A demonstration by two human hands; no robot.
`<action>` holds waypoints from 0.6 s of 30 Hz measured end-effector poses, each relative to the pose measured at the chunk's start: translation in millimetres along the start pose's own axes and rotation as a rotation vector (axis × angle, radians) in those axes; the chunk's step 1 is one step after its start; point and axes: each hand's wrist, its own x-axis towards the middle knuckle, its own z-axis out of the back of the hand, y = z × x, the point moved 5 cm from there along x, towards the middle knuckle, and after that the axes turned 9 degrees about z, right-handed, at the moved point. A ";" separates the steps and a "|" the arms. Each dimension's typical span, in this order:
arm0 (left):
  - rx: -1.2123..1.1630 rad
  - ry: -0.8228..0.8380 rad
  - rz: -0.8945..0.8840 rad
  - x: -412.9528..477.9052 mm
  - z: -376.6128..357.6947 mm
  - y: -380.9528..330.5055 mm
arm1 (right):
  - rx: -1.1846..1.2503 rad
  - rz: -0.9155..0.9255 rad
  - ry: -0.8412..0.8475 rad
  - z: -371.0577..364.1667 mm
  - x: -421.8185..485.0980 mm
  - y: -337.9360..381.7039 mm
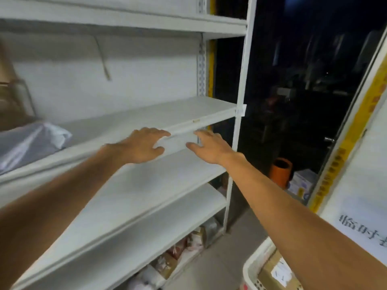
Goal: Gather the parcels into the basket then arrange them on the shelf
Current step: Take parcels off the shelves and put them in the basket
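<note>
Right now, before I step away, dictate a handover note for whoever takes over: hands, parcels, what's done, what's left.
Left hand: open, fingers straight, at the front edge of the middle shelf.
Right hand: open, facing the left hand at the same edge. The white patch between them is blurred; I cannot tell whether it is a parcel.
Grey bag: lying on that shelf, at its left end.
Basket: low at the right, with a cardboard box inside.
Done: at least the grey bag is shelved.
Left: shelve the cardboard box from the basket.

matt white metal shelf (146,114), glossy grey plastic parcel (25,143), perforated plastic basket (254,271)
</note>
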 end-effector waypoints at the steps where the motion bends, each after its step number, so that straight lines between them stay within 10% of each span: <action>1: 0.014 -0.023 0.037 -12.9 18.8 20.6 | -0.006 0.042 -0.009 4.1 9.1 26.9; 18: 0.191 -0.181 0.615 -235.2 140.3 236.0 | 0.086 0.508 0.149 -65.9 89.2 287.2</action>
